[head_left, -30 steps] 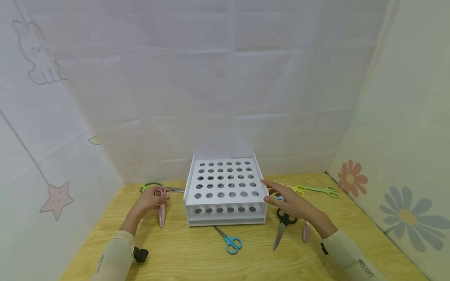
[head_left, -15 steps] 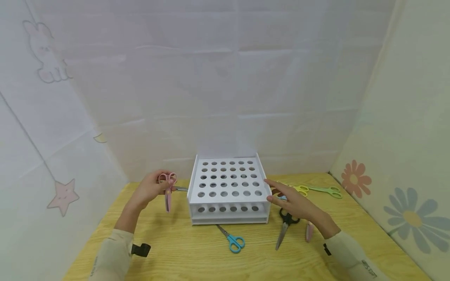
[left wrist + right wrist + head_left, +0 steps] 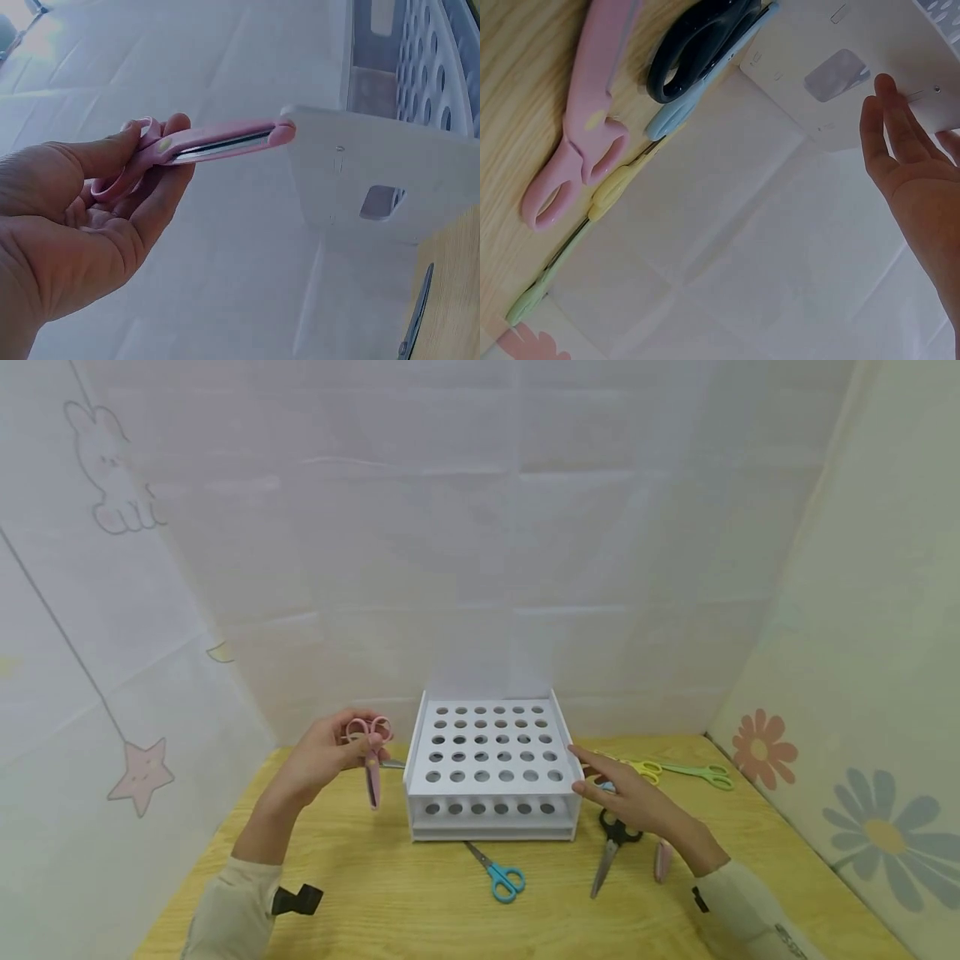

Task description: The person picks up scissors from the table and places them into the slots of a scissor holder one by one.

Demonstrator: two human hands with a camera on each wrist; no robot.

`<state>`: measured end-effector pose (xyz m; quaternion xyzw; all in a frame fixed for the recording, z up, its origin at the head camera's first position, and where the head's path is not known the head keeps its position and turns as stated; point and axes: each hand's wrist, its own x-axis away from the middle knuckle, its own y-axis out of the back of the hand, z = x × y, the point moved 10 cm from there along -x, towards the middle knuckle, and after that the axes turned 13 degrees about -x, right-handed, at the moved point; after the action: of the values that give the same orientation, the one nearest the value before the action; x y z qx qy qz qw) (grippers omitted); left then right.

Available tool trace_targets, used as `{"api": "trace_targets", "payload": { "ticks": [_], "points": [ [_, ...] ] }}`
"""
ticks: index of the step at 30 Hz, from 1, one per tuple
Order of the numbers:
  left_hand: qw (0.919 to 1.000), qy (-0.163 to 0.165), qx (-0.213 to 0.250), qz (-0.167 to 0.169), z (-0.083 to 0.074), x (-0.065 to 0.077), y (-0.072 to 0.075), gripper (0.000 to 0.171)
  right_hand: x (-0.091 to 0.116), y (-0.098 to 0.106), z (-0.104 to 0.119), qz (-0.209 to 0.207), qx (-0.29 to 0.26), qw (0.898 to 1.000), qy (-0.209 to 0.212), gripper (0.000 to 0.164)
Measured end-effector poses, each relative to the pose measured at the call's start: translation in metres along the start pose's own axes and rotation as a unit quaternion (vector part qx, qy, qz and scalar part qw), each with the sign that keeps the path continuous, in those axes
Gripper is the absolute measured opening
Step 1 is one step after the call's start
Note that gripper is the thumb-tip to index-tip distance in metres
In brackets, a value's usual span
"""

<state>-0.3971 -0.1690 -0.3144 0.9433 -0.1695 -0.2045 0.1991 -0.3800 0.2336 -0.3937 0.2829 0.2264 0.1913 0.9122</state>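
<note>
Pink scissors [image 3: 372, 777] hang tip down from my left hand [image 3: 318, 756], which pinches them by the handles above the table, just left of the white rack [image 3: 487, 787]. In the left wrist view the thumb and fingers close round the handles of the pink scissors [image 3: 217, 142], whose blades lie in a pink cover. The rack has rows of round holes in its top and a lower tier. My right hand [image 3: 626, 789] touches the rack's right side with straight fingers, and in the right wrist view the fingertips [image 3: 886, 84] rest against that side panel [image 3: 795, 45].
Blue scissors [image 3: 502, 882] lie before the rack. To its right are black scissors [image 3: 611, 843], a second pink pair [image 3: 663, 862], yellow scissors [image 3: 647, 770], green scissors [image 3: 716, 776] and a light-blue handle [image 3: 676, 111]. A metal blade [image 3: 393, 764] shows left of the rack.
My left hand has lifted the pink scissors off the table and carried them right toward the rack. The right hand stays at the rack's right side. The view has shifted slightly.
</note>
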Motion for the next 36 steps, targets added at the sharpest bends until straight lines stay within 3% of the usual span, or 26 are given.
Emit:
{"api": "trace_targets", "payload": {
  "ticks": [4,8,15,23,32,36],
  "points": [
    [0.9982,-0.027,0.054,0.003,-0.006,-0.002,-0.007,0.032,-0.001,-0.001,-0.001,-0.002,0.001,1.000,0.006,0.067],
    [0.9937,-0.044,0.101,-0.016,-0.007,-0.005,-0.014,0.027,-0.002,-0.003,-0.003,-0.001,0.006,1.000,0.011,0.067],
    [0.9876,-0.064,0.134,-0.052,-0.005,-0.010,-0.025,0.025,-0.004,-0.003,-0.002,-0.006,0.028,0.999,0.021,0.067],
    [0.9919,-0.071,0.091,-0.053,0.008,-0.017,-0.046,0.022,0.000,-0.004,-0.004,-0.003,0.027,0.999,0.020,0.067],
    [0.9919,-0.115,0.029,-0.045,0.008,-0.023,-0.062,0.015,-0.001,-0.004,-0.003,-0.006,0.031,0.999,0.036,0.066],
    [0.9905,-0.125,-0.031,-0.050,0.007,-0.024,-0.065,0.014,-0.001,-0.003,-0.003,-0.005,0.031,0.999,0.040,0.066]
  ]
}}
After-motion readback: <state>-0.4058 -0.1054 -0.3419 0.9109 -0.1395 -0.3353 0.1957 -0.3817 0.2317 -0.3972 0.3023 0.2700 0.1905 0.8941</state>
